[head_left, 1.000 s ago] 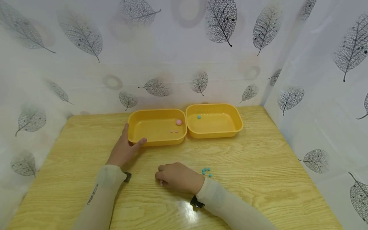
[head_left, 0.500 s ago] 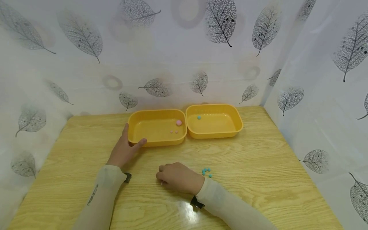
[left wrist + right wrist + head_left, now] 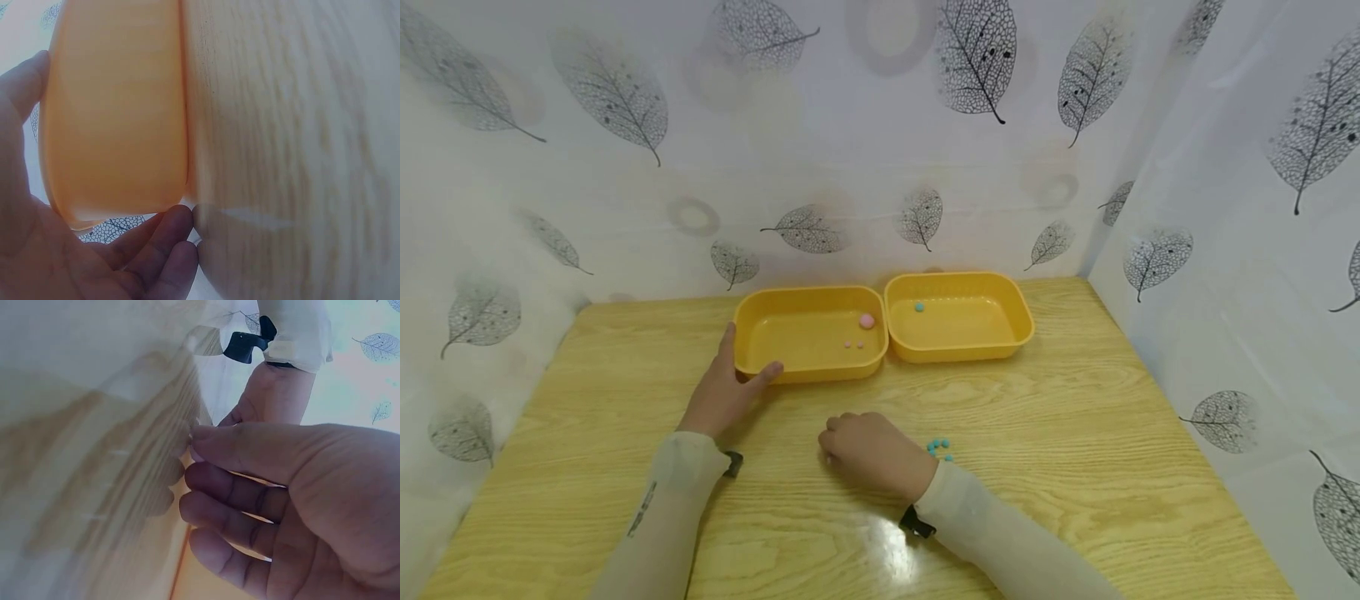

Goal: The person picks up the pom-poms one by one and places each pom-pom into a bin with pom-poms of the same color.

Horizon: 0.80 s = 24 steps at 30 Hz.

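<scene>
From where I stand, a person in pale sleeves works at a wood-grain table (image 3: 1075, 467). Two yellow trays sit side by side at the far edge, touching or nearly so, probably to keep both within easy reach.

The left hand (image 3: 722, 396) spans the near-left corner of the left tray (image 3: 805, 373), thumb on the near rim and fingers around the left end. It holds the tray fairly wide, presumably to keep it from sliding.

The right hand (image 3: 880, 450) is low over the near middle of the table, fingers curled, thumb tip close against the index finger. It seems to pinch a tiny pale pink bead (image 3: 830, 459), mostly hidden; such a narrow, tip-only hold would suit something this small.

Inside the left tray, towards its right end, lie a larger pink ball (image 3: 867, 321) and, nearer, two small pink beads (image 3: 847, 344). The right tray (image 3: 961, 353) holds one blue bead (image 3: 919, 307) towards its far left. Pink on one side, blue on the other: the trays appear to keep colours apart.

A loose cluster of blue beads (image 3: 936, 443) rests on the table just beyond the right wrist, partly blocked from view.
</scene>
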Motion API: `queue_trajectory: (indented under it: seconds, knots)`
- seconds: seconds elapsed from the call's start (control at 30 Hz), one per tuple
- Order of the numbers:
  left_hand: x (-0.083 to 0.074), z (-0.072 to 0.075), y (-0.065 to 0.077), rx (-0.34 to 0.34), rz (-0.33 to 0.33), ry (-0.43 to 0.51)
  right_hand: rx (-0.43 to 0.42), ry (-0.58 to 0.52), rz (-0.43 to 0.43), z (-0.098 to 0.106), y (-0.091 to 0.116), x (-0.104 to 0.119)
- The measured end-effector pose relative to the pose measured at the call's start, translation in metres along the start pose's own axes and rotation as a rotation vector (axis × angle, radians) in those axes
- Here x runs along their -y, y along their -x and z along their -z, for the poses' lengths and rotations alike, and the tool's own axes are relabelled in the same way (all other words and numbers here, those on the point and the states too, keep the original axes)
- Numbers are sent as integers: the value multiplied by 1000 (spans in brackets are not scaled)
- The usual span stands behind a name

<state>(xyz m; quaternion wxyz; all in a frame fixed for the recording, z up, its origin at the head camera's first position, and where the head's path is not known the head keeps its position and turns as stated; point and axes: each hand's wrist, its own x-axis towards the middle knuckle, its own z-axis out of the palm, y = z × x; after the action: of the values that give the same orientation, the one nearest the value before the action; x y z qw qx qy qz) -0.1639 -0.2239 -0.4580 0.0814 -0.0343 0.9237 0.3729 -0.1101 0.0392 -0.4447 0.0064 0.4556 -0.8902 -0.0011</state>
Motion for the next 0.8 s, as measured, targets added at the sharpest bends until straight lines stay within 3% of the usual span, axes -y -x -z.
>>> queue_trajectory:
  seconds: [0.17,0.8]
  knots:
    - [-1,0,0,1,3,3,2,41,-35,-2,-1,-3]
    - [-4,0,5,-8,-5,3,4,-6,-53,-3,-2,-6]
